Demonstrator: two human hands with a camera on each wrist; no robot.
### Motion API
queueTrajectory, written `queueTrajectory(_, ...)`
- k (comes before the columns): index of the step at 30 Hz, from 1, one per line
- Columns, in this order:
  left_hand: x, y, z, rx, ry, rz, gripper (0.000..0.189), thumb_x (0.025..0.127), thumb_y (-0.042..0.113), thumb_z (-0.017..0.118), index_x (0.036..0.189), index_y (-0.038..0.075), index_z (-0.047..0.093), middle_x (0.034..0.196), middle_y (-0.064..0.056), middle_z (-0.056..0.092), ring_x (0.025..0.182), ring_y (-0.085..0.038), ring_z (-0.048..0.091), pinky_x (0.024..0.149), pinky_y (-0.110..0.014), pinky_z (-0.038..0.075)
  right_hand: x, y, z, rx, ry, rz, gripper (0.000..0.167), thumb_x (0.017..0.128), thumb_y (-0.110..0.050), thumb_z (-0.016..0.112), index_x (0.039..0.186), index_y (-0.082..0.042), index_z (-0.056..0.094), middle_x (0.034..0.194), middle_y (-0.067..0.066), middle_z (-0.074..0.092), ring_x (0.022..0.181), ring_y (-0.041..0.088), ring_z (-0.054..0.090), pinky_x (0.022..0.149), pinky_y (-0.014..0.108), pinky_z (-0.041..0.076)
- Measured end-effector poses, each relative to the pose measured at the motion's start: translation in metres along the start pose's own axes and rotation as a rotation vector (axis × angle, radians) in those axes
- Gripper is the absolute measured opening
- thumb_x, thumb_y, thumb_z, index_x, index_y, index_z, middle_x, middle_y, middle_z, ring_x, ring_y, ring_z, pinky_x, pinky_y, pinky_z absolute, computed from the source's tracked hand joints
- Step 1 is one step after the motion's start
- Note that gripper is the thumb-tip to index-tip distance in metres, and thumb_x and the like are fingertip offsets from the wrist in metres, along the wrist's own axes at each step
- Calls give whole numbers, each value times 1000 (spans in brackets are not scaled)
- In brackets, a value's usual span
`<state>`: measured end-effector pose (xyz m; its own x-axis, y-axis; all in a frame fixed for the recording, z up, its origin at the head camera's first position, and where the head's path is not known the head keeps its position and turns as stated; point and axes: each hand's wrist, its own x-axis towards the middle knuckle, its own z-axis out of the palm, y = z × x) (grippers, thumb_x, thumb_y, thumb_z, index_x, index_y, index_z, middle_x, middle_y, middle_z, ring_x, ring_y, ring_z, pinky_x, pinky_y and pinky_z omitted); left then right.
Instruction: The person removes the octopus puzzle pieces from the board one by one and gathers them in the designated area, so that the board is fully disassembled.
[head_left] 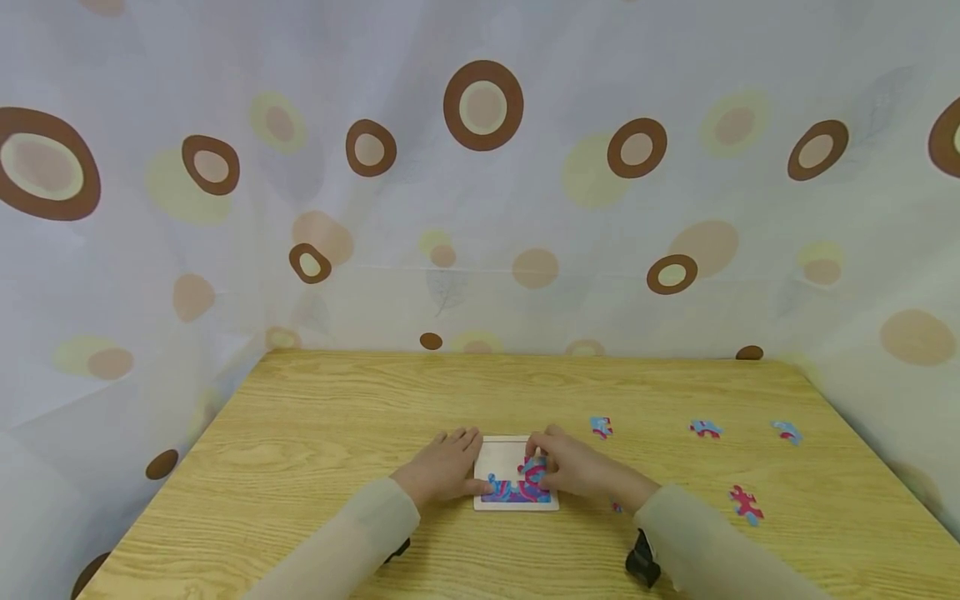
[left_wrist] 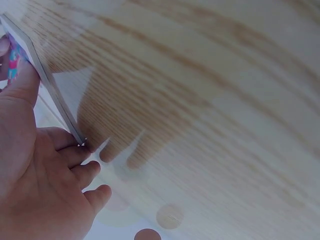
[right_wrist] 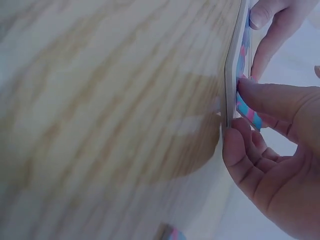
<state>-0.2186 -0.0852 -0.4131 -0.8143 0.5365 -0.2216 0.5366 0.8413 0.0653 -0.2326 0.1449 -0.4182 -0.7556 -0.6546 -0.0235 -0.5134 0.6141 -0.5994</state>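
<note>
A small white puzzle tray (head_left: 516, 507) lies on the table, with joined blue, pink and purple pieces (head_left: 513, 492) along its near side. My left hand (head_left: 444, 468) rests at the tray's left edge. Its thumb lies over the lower left corner, and its other fingers extend along the side. At the right side, my right hand (head_left: 573, 467) pinches a pink and blue puzzle piece (head_left: 532, 472) between thumb and fingers. In the right wrist view this puzzle piece (right_wrist: 254, 118) is tilted up from the tray (right_wrist: 229, 87). The fingers partly cover it.
Several loose puzzle pieces lie to the right on the wooden table (head_left: 337, 400), among them a blue one (head_left: 602, 427) and a red one (head_left: 746, 505). Another piece (head_left: 617, 506) is partly hidden by the right wrist. A patterned curtain (head_left: 480, 208) hangs behind the table.
</note>
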Motion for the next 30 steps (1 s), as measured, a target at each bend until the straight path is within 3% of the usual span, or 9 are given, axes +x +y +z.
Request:
queueTrajectory(6, -1, 0, 0, 6, 4, -4, 78, 89, 55, 46, 143, 1, 29, 147, -11, 29, 134, -25, 24, 107, -41, 22, 0, 0, 0, -10, -13, -36, 20, 80, 0, 69, 86, -9, 52, 73, -3, 47, 64, 10, 40, 55, 24, 37)
queueTrajectory(15, -1, -1, 0, -9, -11, -4, 78, 89, 55, 45, 144, 2, 28, 148, -11, 27, 135, -25, 23, 108, -41, 21, 0, -1, 0, 7, -9, 16, 11, 83, -1, 67, 77, -7, 60, 70, -3, 49, 63, 11, 38, 54, 25, 35)
queueTrajectory(23, -1, 0, -1, -23, -16, -5, 78, 89, 55, 46, 144, 2, 27, 148, -11, 27, 135, -25, 22, 108, -41, 20, 0, 1, 0, -34, -9, -44, 20, 84, -1, 66, 72, -8, 51, 64, -7, 38, 59, 7, 33, 52, 23, 28)
queueTrajectory(30, 0, -2, 1, -8, -10, -3, 79, 89, 55, 45, 144, 2, 27, 148, -11, 27, 135, -25, 22, 108, -41, 20, 1, 7, 2, -15, 16, -29, 23, 83, -4, 67, 70, -9, 49, 65, -7, 39, 60, 7, 35, 52, 23, 29)
